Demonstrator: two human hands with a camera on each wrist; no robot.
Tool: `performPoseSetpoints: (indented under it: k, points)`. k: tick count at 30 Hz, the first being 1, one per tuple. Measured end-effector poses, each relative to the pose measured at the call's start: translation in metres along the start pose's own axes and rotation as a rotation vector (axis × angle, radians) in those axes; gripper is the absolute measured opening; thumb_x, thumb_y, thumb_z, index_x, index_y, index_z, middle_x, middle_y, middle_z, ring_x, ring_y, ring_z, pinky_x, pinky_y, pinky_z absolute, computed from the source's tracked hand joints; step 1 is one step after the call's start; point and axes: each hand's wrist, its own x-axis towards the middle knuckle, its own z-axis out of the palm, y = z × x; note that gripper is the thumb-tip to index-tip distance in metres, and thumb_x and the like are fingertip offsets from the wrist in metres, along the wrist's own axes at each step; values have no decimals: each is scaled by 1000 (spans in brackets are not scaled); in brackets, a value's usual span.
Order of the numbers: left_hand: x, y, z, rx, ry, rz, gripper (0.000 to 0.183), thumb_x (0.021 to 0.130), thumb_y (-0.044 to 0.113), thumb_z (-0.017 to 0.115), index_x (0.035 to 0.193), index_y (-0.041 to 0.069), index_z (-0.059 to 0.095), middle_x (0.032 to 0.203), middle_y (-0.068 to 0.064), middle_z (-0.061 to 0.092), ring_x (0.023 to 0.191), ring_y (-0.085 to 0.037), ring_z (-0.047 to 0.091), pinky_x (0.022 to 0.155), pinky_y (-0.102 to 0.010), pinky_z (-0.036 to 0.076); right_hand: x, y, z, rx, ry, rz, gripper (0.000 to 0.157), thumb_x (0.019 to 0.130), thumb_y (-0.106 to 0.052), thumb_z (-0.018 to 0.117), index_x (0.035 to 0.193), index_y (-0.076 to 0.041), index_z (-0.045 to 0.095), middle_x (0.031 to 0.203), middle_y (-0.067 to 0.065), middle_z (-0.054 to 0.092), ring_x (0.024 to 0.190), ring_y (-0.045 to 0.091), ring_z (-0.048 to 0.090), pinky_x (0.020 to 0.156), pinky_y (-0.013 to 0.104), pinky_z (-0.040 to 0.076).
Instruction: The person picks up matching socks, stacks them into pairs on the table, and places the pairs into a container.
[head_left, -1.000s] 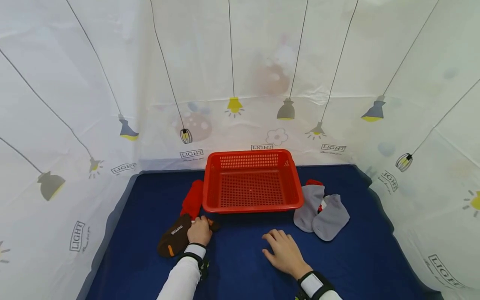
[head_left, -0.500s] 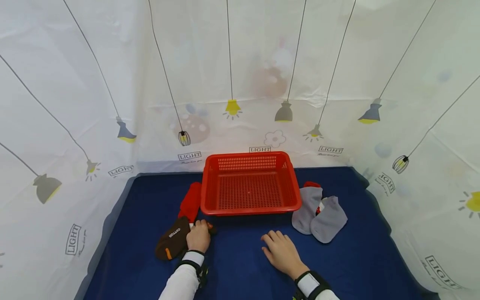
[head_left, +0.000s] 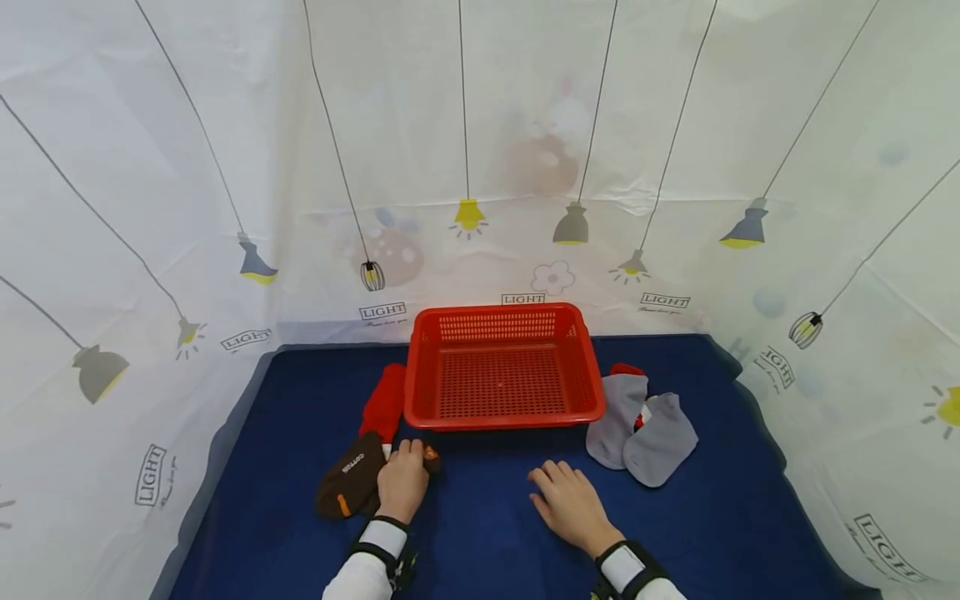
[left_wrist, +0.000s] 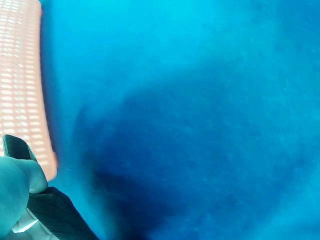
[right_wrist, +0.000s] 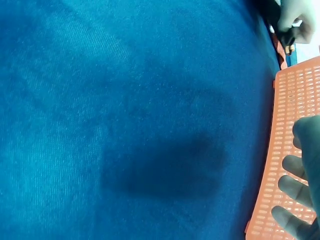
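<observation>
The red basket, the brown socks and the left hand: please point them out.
Red basket (head_left: 501,375), head view: on its bare bottom.
Brown socks (head_left: 344,481), head view: below the printed word.
Left hand (head_left: 402,481), head view: back of the hand.

We note matt cloth in the brown socks at the left grip, glossy plastic in the red basket beyond, matt fabric over the tabletop beneath.

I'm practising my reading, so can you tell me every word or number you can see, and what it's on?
"COTTON": on the brown sock under the left hand.
"LIGHT": several times, on the white wall covering.
Tiny writing under some of the "LIGHT" words: too small to read.
No numbers can be made out.
</observation>
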Motion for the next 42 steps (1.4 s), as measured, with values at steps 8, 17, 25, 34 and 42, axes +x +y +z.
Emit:
performPoseSetpoints:
  k: [8,17,25,34,42]
  points:
    - [-1,14,-14,-3,50,72,29,69,0,79,84,6,55,78,-10,55,62,-28,58,46,-39,45,-3,7,-2,18,19,-3,24,84,-26,81,103,-21,67,89,-7,57,79,12,53,67,29,45]
    - [2,29,-25,18,83,134,30,68,3,82,87,8,58,79,-9,56,62,-26,59,48,-37,46,-3,11,-4,9,17,-3,24,84,-26,81,103,-19,67,89,-5,57,78,12,52,67,29,45]
    - [5,47,-29,23,151,214,31,67,5,83,90,8,62,79,-8,57,62,-24,59,49,-34,47,-3,13,-4,26,14,2,24,85,-26,80,104,-19,67,89,-5,56,79,14,53,68,30,45]
    - [1,75,-23,28,144,268,31,68,8,85,92,9,65,79,-5,58,61,-20,58,48,-30,46,-5,16,-3,6,38,7,25,83,-26,82,102,-19,68,87,-5,56,78,13,53,66,28,43]
    - [-4,93,-14,23,145,289,32,65,10,85,91,11,66,80,-5,60,62,-20,60,49,-31,47,-6,21,-1,22,37,21,26,82,-26,82,102,-19,67,87,-5,56,79,15,54,65,29,44]
